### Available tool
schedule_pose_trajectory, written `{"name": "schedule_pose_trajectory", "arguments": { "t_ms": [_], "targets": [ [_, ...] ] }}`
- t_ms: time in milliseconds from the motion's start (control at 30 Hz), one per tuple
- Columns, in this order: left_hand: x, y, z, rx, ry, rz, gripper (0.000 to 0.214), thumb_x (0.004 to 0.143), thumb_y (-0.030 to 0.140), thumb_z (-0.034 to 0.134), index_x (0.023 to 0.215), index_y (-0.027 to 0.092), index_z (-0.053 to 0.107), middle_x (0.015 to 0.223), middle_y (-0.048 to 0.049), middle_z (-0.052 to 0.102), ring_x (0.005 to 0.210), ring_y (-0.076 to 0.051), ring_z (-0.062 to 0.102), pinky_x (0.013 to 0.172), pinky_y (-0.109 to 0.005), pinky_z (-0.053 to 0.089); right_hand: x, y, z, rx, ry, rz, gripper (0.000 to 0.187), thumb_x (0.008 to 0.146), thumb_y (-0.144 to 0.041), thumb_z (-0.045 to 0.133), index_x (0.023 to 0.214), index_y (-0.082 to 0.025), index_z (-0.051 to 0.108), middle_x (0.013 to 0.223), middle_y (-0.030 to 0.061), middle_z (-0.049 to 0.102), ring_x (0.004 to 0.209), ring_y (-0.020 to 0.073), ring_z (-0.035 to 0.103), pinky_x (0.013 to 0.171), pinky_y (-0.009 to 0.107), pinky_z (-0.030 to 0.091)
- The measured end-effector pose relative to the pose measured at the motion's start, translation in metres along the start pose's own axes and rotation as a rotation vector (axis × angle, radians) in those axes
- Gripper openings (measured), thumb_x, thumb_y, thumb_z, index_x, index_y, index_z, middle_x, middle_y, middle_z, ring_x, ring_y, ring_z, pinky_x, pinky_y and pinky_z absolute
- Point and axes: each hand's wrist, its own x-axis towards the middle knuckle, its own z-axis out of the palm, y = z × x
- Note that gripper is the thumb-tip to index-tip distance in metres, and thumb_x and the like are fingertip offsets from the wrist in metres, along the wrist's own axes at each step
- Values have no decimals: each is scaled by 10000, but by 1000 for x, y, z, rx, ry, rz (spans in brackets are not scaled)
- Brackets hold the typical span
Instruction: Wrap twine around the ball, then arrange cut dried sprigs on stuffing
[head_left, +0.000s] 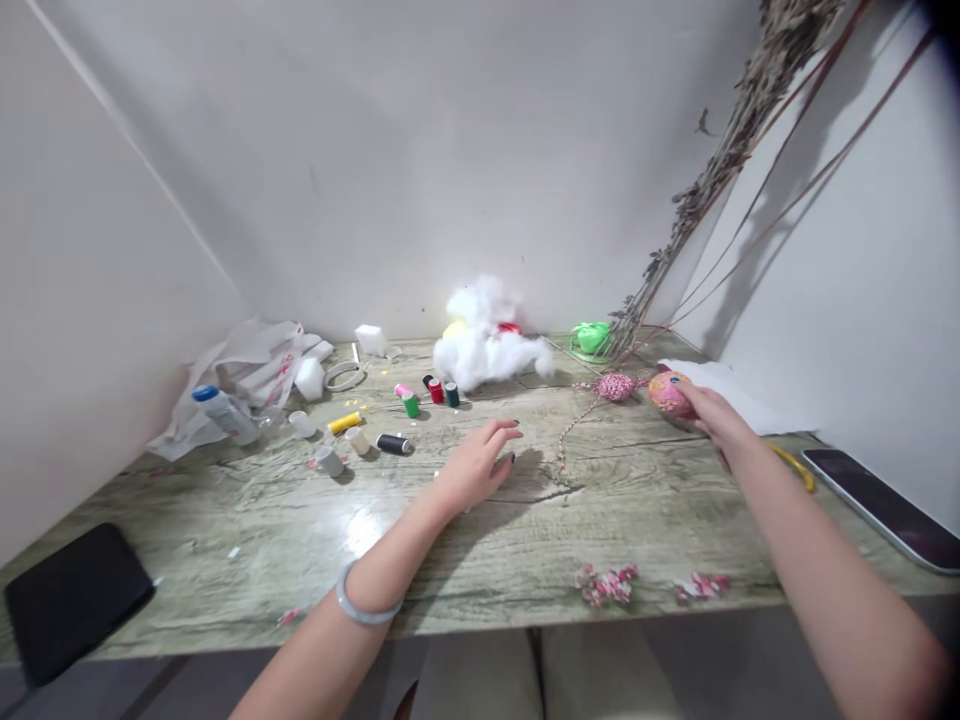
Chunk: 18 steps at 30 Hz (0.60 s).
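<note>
Ball point(663, 394) touches the right grip point(714, 418); whether clamped, I cannot tell. Loosely held, it could roll into the pink bundle point(616, 387) left of the grip.

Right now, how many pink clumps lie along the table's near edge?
3: a large clump right of the left forearm, a smaller clump nearer the right forearm, a tiny clump left of the left forearm. Forearms may hide more.

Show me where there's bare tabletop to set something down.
Front centre: the patch bordered by the left hand, right forearm and pink scraps. Also front left, between the black slab and left forearm, bare but for small bits. Crowded: back left, with bag, bottle and spools; back right, around the ball.
</note>
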Motion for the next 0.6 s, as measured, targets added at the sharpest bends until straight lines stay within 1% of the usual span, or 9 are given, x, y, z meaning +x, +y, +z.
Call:
{"name": "schedule_pose_trajectory", "arguments": {
  "t_ms": [67, 133, 200, 267, 333, 367, 467, 533, 600],
  "targets": [
    [0, 0, 0, -3, 6, 13, 376, 880, 117, 492, 1242, 218, 488, 1326, -117, 553, 1248, -238, 541, 1045, -428, 473, 0, 4, -5, -62, 21, -25, 244, 757, -404, 663, 832, -172, 659, 762, 119, 703, 752, 260, 686, 637, 393, 599],
    [0, 0, 1, -1, 11, 21, 374, 881, 117, 491, 1241, 218, 488, 1321, -115, 555, 1244, -237, 542, 1047, -431, 471, 0, 6, -8, -125, 92, -74, 300, 740, -367, 669, 957, -161, 671, 929, 149, 706, 914, 294, 672, 780, 437, 582],
    [0, 0, 1, 2, 16, 25, 372, 883, 119, 490, 1242, 219, 491, 1315, -114, 559, 1239, -239, 543, 1044, -435, 473, 0, 7, -9, -210, 243, -183, 419, 764, -319, 625, 1149, -153, 630, 1180, 181, 638, 1131, 320, 587, 969, 482, 488],
    [1, 0, 1, 3, 20, 33, 370, 886, 123, 490, 1242, 221, 493, 1303, -113, 565, 1232, -239, 548, 1039, -436, 476, -1, 10, -11, -361, 423, -347, 503, 808, -271, 542, 1293, -142, 546, 1294, 188, 565, 1223, 319, 510, 1062, 497, 390],
    [1, 0, 2, 5, 22, 41, 365, 890, 128, 489, 1242, 224, 495, 1294, -110, 569, 1227, -238, 551, 1037, -436, 477, -4, 16, -11, -537, 517, -487, 534, 823, -232, 492, 1341, -106, 496, 1250, 194, 584, 1175, 315, 525, 1055, 499, 379],
    [1, 0, 2, 6, 21, 43, 365, 890, 130, 490, 1242, 226, 495, 1294, -108, 570, 1227, -238, 551, 1039, -437, 476, -7, 21, -12, -605, 519, -523, 544, 816, -208, 482, 1345, -82, 484, 1212, 200, 601, 1140, 317, 537, 1034, 497, 391],
    [1, -1, 4, 9, 12, 35, 372, 886, 131, 498, 1245, 230, 497, 1298, -105, 570, 1234, -242, 547, 1043, -440, 472, -17, 35, -17, -753, 484, -555, 596, 784, -128, 450, 1373, -36, 449, 1216, 226, 598, 1129, 335, 530, 992, 494, 399],
    [1, -1, 4, 5, 8, 34, 372, 884, 131, 501, 1242, 229, 500, 1293, -106, 573, 1232, -241, 547, 1041, -437, 473, -23, 43, -24, -819, 532, -575, 647, 774, -101, 423, 1416, -29, 405, 1249, 232, 584, 1145, 343, 513, 985, 490, 388],
    [2, -1, 4, 3, 12, 36, 369, 878, 121, 500, 1232, 225, 505, 1289, -107, 574, 1229, -240, 547, 1039, -435, 473, -26, 46, -31, -793, 584, -587, 678, 786, -139, 441, 1453, -46, 364, 1284, 216, 582, 1153, 339, 502, 1005, 483, 372]
  ]
}}
